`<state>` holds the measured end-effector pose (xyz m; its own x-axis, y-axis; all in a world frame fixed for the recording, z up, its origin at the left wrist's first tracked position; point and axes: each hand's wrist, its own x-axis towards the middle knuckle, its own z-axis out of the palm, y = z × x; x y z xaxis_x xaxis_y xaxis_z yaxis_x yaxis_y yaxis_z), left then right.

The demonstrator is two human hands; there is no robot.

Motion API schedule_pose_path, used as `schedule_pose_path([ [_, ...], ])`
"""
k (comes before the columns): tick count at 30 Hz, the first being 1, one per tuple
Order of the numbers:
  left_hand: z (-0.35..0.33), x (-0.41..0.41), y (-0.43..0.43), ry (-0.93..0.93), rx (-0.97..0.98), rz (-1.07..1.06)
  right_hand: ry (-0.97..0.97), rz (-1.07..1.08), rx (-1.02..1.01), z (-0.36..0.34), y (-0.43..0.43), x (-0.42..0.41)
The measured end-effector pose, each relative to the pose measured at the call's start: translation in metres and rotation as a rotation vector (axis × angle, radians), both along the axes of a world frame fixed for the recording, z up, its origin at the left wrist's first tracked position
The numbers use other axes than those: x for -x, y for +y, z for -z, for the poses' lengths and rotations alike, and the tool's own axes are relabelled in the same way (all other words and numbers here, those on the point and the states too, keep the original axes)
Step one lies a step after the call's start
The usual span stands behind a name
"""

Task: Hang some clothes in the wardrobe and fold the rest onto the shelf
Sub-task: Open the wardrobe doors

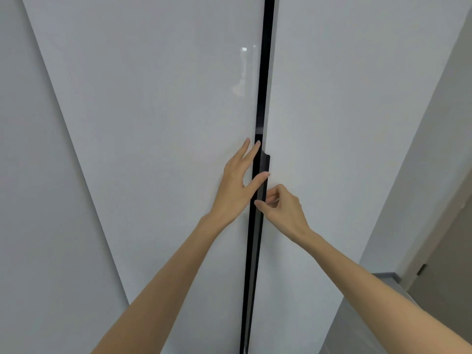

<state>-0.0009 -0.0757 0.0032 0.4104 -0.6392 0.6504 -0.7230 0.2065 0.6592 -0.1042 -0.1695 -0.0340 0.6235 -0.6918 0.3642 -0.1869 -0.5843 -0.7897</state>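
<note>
Tall wardrobe, two glossy white doors, narrow black vertical strip between them

There are two white wardrobe doors, the left door and the right door, one black handle strip, and two hands, the left hand and the right hand.

Wardrobe: two glossy white doors, left door and right door, with a narrow dark gap between them.
Left hand: fingers straight, flat on the left door's edge; thumb reaches across the gap.
Right hand: fingers curled, pinching the right door's edge; thumb lies over the gap.
</note>
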Motion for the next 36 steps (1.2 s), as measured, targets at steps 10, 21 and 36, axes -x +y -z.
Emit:
schedule_pose_path([
  [10, -0.006, 0.076, 0.005, 0.096, 0.135, 0.103, -0.029, -0.047, 0.215, 0.011, 0.025, 0.094],
  [21, -0.001, 0.196, 0.021, 0.059, 0.163, 0.143, -0.168, -0.027, 0.307, 0.020, 0.031, 0.218],
  [36, -0.015, 0.384, -0.058, -0.056, 0.023, 0.260, -0.119, 0.296, 0.252, 0.015, -0.041, 0.418],
])
